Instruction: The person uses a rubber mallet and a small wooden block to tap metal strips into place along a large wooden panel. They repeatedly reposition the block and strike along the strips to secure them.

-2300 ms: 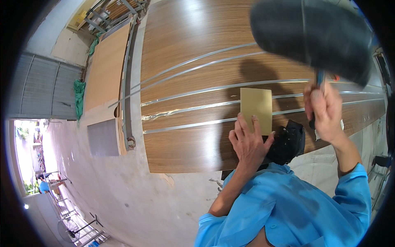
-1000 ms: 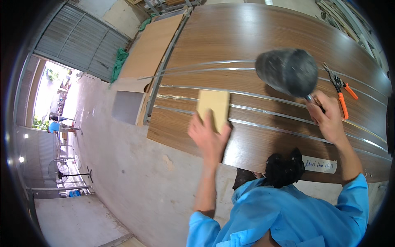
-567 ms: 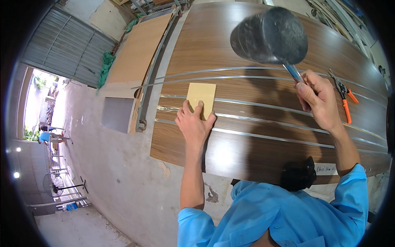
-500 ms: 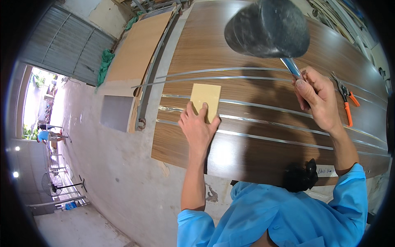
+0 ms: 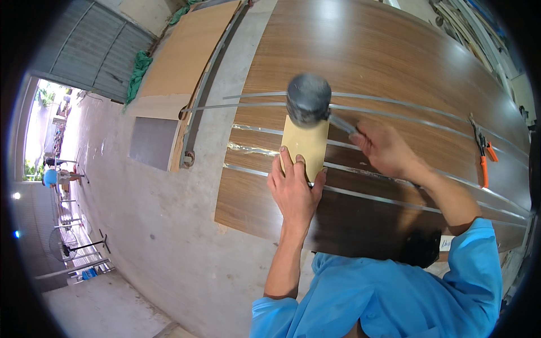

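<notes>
While the left hand (image 5: 292,190) holds a tan rectangular block (image 5: 305,147) across metal strips (image 5: 253,105), the right hand (image 5: 389,151) carries a black rubber mallet (image 5: 309,100) at the block's far end.

Left fingers (image 5: 286,158) bear on the block's near end, thumb (image 5: 319,181) along its right edge; right fingers clench the mallet handle (image 5: 341,123). Mallet-to-block contact cannot be determined. Strips cross the wood-grain panel (image 5: 394,45); orange-handled cutters (image 5: 484,172) lie at right.

The mallet with a black cylindrical head (image 5: 308,99), raised half a second ago, has dropped over the far end of the yellow rectangular block (image 5: 307,141), the bare right hand (image 5: 386,149) lowering with it. Since the first picture, block and bare left hand (image 5: 295,188) have moved left along the long silvery strips (image 5: 383,198).
</notes>
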Motion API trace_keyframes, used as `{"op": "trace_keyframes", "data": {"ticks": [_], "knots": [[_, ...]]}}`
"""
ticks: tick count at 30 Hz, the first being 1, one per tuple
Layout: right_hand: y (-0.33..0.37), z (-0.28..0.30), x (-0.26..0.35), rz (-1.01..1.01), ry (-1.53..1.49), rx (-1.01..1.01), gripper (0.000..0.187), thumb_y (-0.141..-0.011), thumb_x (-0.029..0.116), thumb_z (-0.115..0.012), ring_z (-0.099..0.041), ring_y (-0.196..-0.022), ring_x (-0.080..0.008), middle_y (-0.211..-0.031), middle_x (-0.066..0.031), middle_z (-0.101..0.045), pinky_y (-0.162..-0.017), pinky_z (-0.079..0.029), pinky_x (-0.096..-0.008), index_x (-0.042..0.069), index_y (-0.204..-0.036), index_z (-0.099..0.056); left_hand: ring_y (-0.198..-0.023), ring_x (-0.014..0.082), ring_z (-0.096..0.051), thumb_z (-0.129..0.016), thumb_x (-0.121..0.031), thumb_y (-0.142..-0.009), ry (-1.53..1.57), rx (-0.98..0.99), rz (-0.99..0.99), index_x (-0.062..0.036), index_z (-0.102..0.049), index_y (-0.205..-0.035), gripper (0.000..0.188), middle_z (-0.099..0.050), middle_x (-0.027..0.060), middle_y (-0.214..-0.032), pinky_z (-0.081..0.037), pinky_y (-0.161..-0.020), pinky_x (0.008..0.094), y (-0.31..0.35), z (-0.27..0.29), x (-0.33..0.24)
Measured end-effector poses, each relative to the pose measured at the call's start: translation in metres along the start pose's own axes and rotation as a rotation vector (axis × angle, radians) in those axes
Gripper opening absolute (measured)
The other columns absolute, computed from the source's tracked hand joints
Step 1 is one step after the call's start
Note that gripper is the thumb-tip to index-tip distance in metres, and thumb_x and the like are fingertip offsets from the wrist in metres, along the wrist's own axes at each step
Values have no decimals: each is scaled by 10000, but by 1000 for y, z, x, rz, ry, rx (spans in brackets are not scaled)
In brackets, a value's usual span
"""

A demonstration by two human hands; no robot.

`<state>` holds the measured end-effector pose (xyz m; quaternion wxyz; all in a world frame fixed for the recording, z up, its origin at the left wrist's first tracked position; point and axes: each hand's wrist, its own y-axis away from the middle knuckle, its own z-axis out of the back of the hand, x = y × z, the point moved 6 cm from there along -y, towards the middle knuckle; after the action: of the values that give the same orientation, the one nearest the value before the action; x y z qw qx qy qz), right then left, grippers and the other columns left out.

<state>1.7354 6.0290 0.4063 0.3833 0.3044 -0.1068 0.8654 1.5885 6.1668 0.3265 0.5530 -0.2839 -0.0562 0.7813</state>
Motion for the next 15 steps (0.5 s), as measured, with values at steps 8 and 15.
{"op": "trace_keyframes", "data": {"ticks": [8,15], "knots": [[9,45,44,131,-169,-112,309,-1087,237,-599,-506,-627,-445,-720,-239,-606,-584,-444,-479,-27,-928,-576,-1346,465,-518,-879,-345,-795,20,54,-27,-1,-673,-1256,611,-564,288,-1478,-447,-1030,554,3,1,6],[12,2,-45,-274,-214,188,380,-1111,282,-563,-485,-559,-236,-627,-109,-523,-546,-414,-399,-9,-866,-569,-1383,488,-487,-865,-369,-805,-55,51,22,11,-686,-1254,614,-551,305,-1484,-416,-1107,560,-11,16,36]]}}
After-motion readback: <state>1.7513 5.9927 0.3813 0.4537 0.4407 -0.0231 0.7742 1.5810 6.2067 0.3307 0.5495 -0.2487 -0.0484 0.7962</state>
